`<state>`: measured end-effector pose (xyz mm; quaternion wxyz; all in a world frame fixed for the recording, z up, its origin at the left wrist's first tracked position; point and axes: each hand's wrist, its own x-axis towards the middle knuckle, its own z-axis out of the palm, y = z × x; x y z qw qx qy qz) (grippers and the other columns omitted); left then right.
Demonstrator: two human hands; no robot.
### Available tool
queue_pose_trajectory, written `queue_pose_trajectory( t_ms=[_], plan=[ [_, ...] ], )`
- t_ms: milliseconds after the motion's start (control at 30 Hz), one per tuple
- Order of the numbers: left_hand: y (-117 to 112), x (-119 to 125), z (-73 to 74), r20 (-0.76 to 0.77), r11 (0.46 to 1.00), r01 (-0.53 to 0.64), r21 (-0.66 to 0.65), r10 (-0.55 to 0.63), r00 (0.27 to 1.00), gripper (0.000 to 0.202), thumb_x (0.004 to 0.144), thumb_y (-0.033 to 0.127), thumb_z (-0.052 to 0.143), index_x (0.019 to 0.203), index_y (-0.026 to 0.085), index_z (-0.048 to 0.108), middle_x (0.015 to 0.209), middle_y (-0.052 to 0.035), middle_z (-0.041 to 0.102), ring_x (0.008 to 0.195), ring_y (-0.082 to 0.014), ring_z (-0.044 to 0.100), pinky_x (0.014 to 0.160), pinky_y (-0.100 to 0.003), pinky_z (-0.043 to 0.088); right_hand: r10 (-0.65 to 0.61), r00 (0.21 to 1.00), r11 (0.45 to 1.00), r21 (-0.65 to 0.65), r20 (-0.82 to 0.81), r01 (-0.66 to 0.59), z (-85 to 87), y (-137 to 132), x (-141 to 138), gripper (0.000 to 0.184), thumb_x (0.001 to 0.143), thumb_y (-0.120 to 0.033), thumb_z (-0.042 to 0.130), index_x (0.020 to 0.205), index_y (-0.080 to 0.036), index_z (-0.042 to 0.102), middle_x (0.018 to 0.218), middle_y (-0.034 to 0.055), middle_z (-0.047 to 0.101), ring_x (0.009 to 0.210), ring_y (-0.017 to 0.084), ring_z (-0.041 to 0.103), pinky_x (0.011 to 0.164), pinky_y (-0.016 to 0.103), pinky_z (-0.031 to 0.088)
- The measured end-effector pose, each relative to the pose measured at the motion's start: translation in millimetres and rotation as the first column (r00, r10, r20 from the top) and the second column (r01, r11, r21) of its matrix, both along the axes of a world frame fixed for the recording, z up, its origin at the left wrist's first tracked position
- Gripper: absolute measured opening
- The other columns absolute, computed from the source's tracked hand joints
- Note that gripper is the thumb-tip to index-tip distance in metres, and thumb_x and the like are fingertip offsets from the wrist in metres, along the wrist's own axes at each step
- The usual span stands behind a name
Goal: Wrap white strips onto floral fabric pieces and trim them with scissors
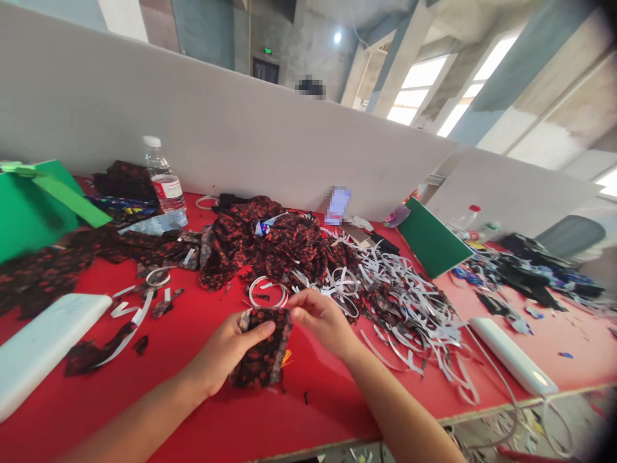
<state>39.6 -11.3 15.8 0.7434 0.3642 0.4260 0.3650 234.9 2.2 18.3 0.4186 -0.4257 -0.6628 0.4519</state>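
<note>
Head view: your left hand (241,347) holds the floral cloth piece (263,370), and your right hand (321,318) is at its edge.
Your left thumb lies flat across the cloth, fingers behind, probably to keep it steady between your hands; your right wrist bends inward, with thumb and fingertips close together at the upper right corner, but whether they pinch it, I cannot tell. Just beyond your fingers lies a white coil (251,292); farther, the floral heap (241,241), perhaps put there to leave room for your hands.
</note>
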Motion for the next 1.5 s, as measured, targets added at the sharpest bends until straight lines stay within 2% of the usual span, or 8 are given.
queue_pose_trajectory(
  t_ms=[100,333,533,700,900,1133,1267,1500],
  plan=[
    [7,-5,-5.0,0.033,0.992,-0.086,-0.089,0.089,0.995,0.023,0.067,0.026,0.075,0.085,0.017,0.065,0.068,-0.0034,0.075,0.059,-0.0194,0.069,0.059,-0.03,0.056,-0.215,0.753,0.977,0.142,0.623,0.161,18.8,7,39,0.022,0.09,-0.034,0.046,0.089,-0.018,0.06,0.073,0.0002,0.061,0.062,0.011,0.054,0.057,0.021,0.038],
    [10,-10,-4.6,0.059,0.986,-0.066,-0.151,0.075,0.995,0.022,0.068,0.023,0.074,0.087,0.018,0.064,0.067,-0.003,0.075,0.057,-0.0207,0.071,0.057,-0.033,0.058,-0.228,0.474,0.965,0.132,0.85,0.228,12.0,-5,64,0.009,0.07,-0.016,0.067,0.076,-0.016,0.061,0.072,0.0019,0.06,0.062,0.015,0.055,0.054,0.022,0.033],
    [7,-8,-3.9,0.084,0.983,-0.076,-0.164,0.091,0.992,0.018,0.068,0.021,0.074,0.083,0.017,0.063,0.066,-0.0034,0.075,0.054,-0.0202,0.07,0.054,-0.032,0.058,-0.233,0.402,0.965,0.161,0.886,0.205,4.2,-3,61,0.018,0.073,-0.013,0.065,0.09,-0.015,0.058,0.097,0.0098,0.058,0.093,0.023,0.055,0.077,0.029,0.04],
    [5,-7,-7.3,0.06,0.979,-0.035,-0.202,0.049,0.997,0.022,0.069,0.021,0.073,0.088,0.018,0.063,0.066,-0.004,0.075,0.055,-0.0222,0.071,0.054,-0.033,0.058,-0.187,0.48,0.968,0.076,0.857,0.241,8.1,6,61,0.02,0.072,-0.012,0.064,0.091,-0.012,0.057,0.092,0.0099,0.06,0.082,0.021,0.057,0.071,0.028,0.04],
    [3,-5,-7.9,0.003,0.984,-0.02,-0.179,0.02,1.0,0.021,0.067,0.021,0.074,0.083,0.018,0.061,0.063,-0.0056,0.075,0.056,-0.0268,0.071,0.052,-0.036,0.058,-0.141,0.749,0.952,-0.118,0.647,0.281,10.8,14,79,0.027,0.079,-0.026,0.06,0.104,-0.018,0.053,0.068,-0.0018,0.057,0.059,0.013,0.053,0.059,0.024,0.042],
    [-1,-3,1.0,-0.058,0.976,-0.025,-0.217,0.013,0.998,0.016,0.069,0.017,0.071,0.082,0.018,0.062,0.062,-0.0053,0.075,0.057,-0.0289,0.072,0.051,-0.037,0.059,-0.216,0.967,0.944,-0.225,0.136,0.242,14.3,-7,85,0.076,0.087,-0.065,-0.005,0.098,-0.019,0.054,0.072,0.001,0.052,0.064,0.013,0.053,0.064,0.031,0.05],
    [1,-3,5.0,-0.049,0.958,0.019,-0.287,-0.035,0.998,0.015,0.07,0.019,0.071,0.082,0.017,0.063,0.06,-0.0051,0.074,0.057,-0.0277,0.072,0.051,-0.034,0.059,-0.333,0.81,0.939,-0.244,-0.482,0.241,10.1,-12,63,0.078,0.081,-0.075,0.003,0.086,-0.018,0.056,0.073,0.0017,0.05,0.06,0.013,0.046,0.074,0.034,0.049],
    [5,-5,16.6,-0.122,0.962,-0.04,-0.27,0.007,0.993,0.017,0.071,0.014,0.07,0.085,0.019,0.062,0.061,-0.0027,0.074,0.06,-0.0241,0.072,0.055,-0.029,0.059,-0.341,0.693,0.932,-0.129,-0.635,0.34,29.8,-8,39,0.069,0.082,-0.073,0.005,0.08,-0.022,0.051,0.078,0.0039,0.051,0.058,0.015,0.037,0.065,0.032,0.044]
  ],
)
